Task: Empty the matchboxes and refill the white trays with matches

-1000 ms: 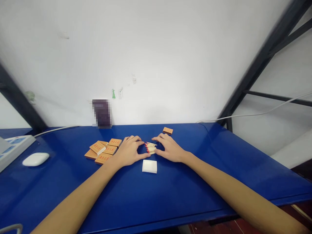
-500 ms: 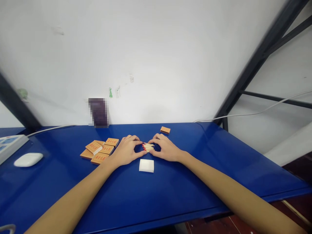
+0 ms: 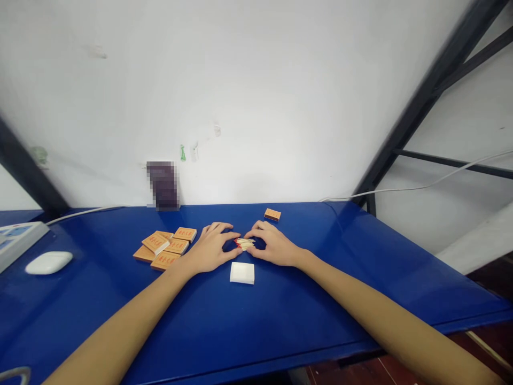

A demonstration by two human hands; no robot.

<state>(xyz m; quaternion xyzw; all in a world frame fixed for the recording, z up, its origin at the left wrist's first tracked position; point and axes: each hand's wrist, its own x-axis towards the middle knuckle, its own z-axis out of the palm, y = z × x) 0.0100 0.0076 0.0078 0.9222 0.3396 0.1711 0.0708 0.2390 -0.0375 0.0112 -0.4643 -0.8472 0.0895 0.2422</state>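
Note:
A small bundle of matches [image 3: 245, 244] lies on the blue table, red heads to the left and pale sticks to the right. My left hand [image 3: 212, 247] curves around the head end, its thumb and index fingertip against the matches and the other fingers raised apart. At the stick end, my right hand [image 3: 274, 245] has its thumb and index finger closed on the bundle from the other side. Just in front of the matches sits a white matchbox tray [image 3: 242, 272], apart from both hands; whether its hollow faces up is unclear.
Several orange matchboxes [image 3: 164, 248] are piled left of my left hand. A single matchbox [image 3: 272, 214] lies farther back, beyond my right hand. At the left are a white rounded case [image 3: 48, 262] and a white power strip [image 3: 20, 240]. A pixelated dark object [image 3: 164, 186] leans on the wall.
My left index finger has extended slightly right over the match heads, and the middle finger has lifted away from it. The right hand stays nearly still; the matches remain between both hands.

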